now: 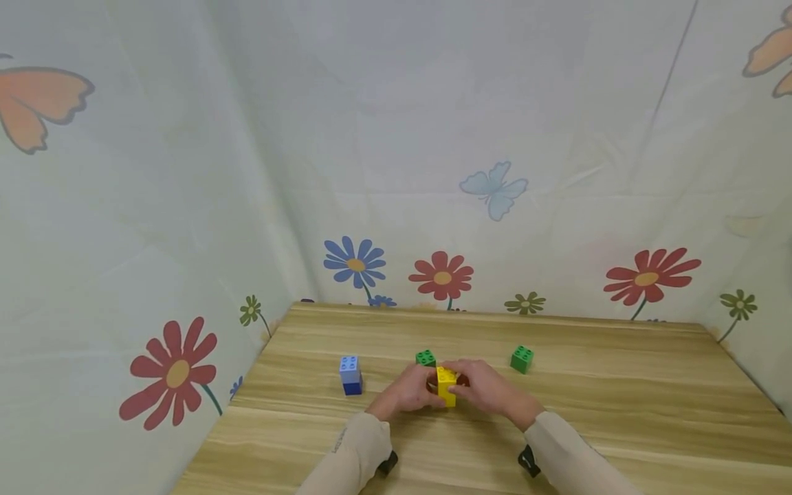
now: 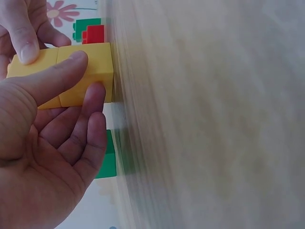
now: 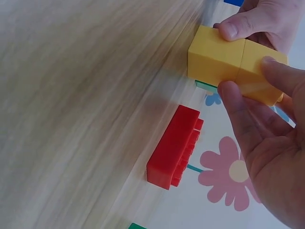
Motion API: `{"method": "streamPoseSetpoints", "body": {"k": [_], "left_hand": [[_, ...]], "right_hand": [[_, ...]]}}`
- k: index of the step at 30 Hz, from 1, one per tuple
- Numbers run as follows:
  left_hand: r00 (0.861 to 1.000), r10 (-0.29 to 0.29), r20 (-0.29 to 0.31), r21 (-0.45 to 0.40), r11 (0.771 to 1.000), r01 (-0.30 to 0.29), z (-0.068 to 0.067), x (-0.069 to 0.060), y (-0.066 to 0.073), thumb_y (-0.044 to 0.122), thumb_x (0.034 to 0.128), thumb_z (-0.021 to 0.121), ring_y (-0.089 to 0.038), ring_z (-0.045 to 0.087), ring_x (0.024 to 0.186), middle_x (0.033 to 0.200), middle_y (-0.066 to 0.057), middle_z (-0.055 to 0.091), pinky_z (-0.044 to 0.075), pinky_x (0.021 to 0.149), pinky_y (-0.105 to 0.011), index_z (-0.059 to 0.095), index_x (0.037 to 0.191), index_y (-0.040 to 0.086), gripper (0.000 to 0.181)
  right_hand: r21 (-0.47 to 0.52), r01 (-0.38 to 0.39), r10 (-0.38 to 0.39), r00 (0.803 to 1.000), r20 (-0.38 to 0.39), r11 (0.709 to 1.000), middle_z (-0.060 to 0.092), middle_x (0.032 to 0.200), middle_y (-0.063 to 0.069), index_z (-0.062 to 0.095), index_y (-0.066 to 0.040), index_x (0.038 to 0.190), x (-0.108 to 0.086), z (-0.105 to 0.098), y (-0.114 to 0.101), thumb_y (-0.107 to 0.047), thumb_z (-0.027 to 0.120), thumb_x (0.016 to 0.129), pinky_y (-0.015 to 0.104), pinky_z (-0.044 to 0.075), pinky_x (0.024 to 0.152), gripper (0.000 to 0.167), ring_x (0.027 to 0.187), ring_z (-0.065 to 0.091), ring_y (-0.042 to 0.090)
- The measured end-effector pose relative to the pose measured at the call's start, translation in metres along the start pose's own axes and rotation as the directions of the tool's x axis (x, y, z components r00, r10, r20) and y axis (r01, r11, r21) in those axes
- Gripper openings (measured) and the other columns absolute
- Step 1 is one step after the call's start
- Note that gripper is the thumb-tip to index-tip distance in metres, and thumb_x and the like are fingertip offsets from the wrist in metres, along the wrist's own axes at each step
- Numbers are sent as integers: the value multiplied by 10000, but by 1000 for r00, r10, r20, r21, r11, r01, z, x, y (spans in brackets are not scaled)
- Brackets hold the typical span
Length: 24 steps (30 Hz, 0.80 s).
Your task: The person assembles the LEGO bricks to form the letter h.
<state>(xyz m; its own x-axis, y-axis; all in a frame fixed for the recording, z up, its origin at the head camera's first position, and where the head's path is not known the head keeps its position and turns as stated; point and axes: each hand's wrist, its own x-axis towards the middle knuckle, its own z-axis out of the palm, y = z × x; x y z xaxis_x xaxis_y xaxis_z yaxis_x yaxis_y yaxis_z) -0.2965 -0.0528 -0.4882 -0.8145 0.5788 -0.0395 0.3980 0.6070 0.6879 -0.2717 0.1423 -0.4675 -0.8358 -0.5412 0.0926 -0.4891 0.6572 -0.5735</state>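
Observation:
Two yellow toy bricks stand stacked, one on the other, between both hands; a seam parts the upper brick [image 3: 261, 78] from the lower brick [image 3: 214, 53]. My left hand [image 1: 411, 389] grips the lower one, thumb on the near face and fingers curled behind. From the other side, my right hand [image 1: 489, 388] pinches the upper one between thumb and fingers. In the right wrist view a long red brick [image 3: 172, 145] lies on the table beyond the hands, out of sight in the head view. Just behind the left hand sits a green brick [image 1: 425, 357].
Left of the hands, a light blue brick [image 1: 350, 375] stands on a dark blue brick [image 1: 353, 389]. Another green brick [image 1: 522, 359] is at the right. The wooden table [image 1: 619, 385] meets a flower-printed cloth [image 1: 396, 137] at its back and sides.

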Motion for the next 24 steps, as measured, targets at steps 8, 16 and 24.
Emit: {"method": "streamPoseSetpoints", "body": {"k": [8, 16, 24], "left_hand": [[1000, -8, -6, -13, 1000, 8, -2, -2, 0, 137, 777, 788, -87, 579, 787, 962, 45, 641, 512, 749, -252, 667, 1061, 111, 310], [1000, 21, -14, -8, 1000, -21, -2, -3, -3, 141, 774, 792, -75, 576, 770, 979, 34, 635, 502, 697, -225, 648, 1110, 106, 368], [998, -58, -34, 7, 998, 59, -13, -13, 0, 201, 793, 771, -137, 595, 931, 1125, -9, 619, 504, 807, -307, 613, 1165, 90, 419]], "right_hand": [[37, -37, 36, 999, 4, 999, 593, 1185, -19, 541, -153, 1323, 1, -1, -2, -195, 650, 905, 273, 488, 816, 433, 876, 536, 108], [95, -58, 57, 998, 7, 994, 594, 1153, 18, 477, -64, 1366, -2, -2, -6, -183, 680, 884, 314, 501, 814, 536, 894, 549, 157], [32, -69, 72, 993, -94, 997, 548, 1298, 102, 486, -65, 1358, -14, -7, 1, -208, 712, 859, 450, 458, 917, 566, 1082, 553, 267]]}}
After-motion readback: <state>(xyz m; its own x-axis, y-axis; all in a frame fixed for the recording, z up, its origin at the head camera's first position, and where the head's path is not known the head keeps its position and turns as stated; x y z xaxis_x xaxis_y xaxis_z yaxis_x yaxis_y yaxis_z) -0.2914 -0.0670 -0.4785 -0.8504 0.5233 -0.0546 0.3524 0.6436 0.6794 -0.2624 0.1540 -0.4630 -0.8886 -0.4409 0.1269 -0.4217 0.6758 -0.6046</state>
